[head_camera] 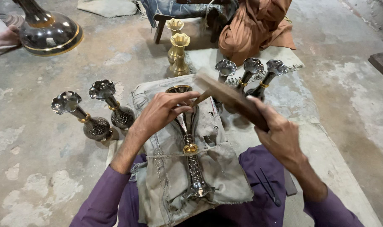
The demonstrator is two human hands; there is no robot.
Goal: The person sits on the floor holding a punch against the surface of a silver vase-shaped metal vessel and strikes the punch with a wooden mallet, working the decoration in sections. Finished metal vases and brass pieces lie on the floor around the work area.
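Left hand (160,111) pinching chisel (201,98), right hand (280,132) gripping mallet (231,98)

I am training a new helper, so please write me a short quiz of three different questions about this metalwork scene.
1. True or false: the right hand holds a flat brown wooden mallet.
2. What does the left hand press against?
A. a gold vase
B. the tall dark engraved metal vase with gold band lying on the grey cloth cushion
C. scissors
3. How many plain gold brass vases stand on the floor beyond the cushion?

Key: 1 true; 2 B; 3 two.
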